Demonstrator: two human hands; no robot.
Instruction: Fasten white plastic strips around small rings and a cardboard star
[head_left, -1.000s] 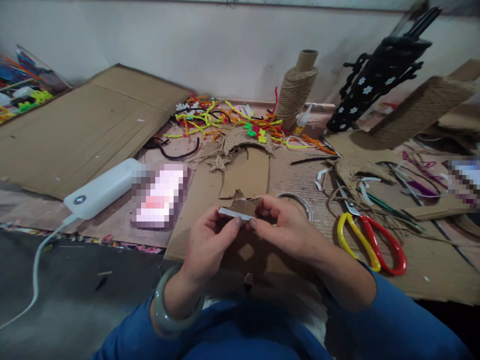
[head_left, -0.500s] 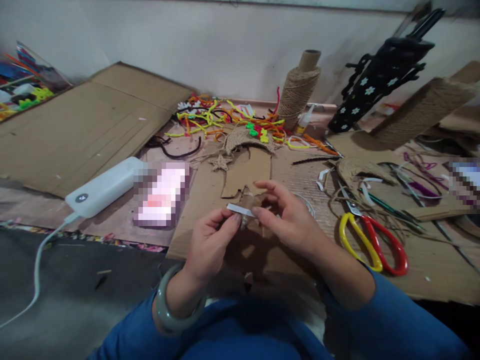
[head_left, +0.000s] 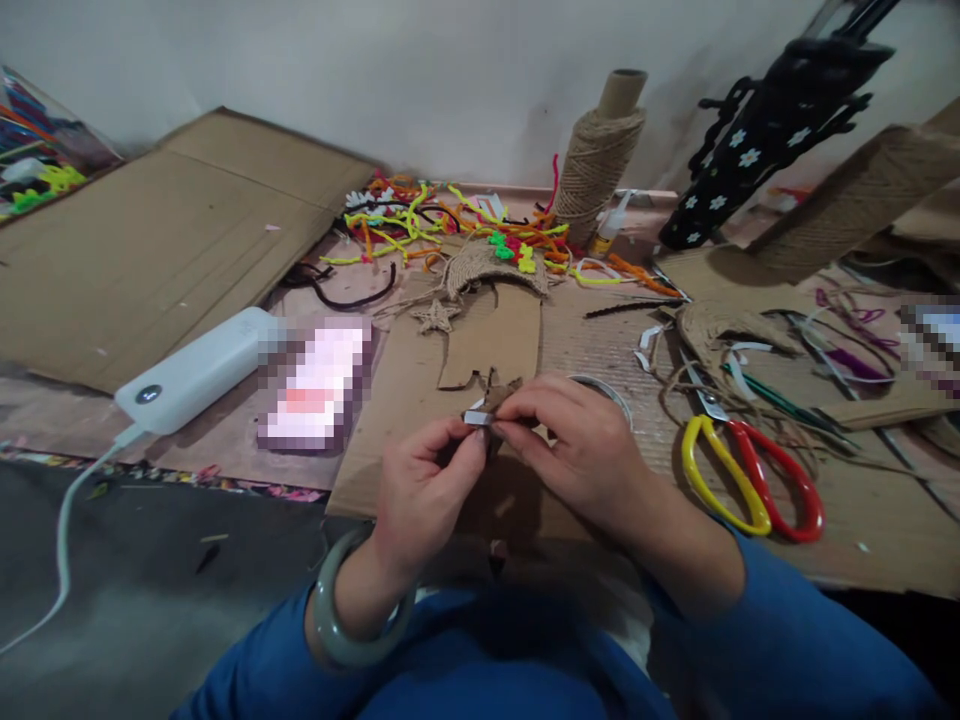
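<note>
My left hand point(head_left: 431, 485), with a pale bangle at the wrist, pinches a small white strip point(head_left: 478, 418) between thumb and finger. My right hand point(head_left: 574, 435) has its thumb and forefinger closed at the strip's right end, beside a small brown piece point(head_left: 495, 393) partly hidden by the fingers. Just beyond lies a cut cardboard piece point(head_left: 491, 340). A twine-wrapped crescent point(head_left: 499, 268) with green, red and yellow bits rests above it, and a twine star point(head_left: 435, 317) lies to its left. Behind my right hand, a round rim point(head_left: 611, 390) shows in part.
Scissors point(head_left: 724, 415) with yellow and red handles lie at right. A twine roll point(head_left: 600, 150), glue bottle point(head_left: 609, 225) and black flowered holder point(head_left: 750, 160) stand behind. At left are a power bank point(head_left: 202, 370), blurred phone point(head_left: 315, 385) and cardboard sheet point(head_left: 180, 230).
My right fingers have drawn together and closed at the strip, which now shows shorter between my hands. The view has shifted slightly.
</note>
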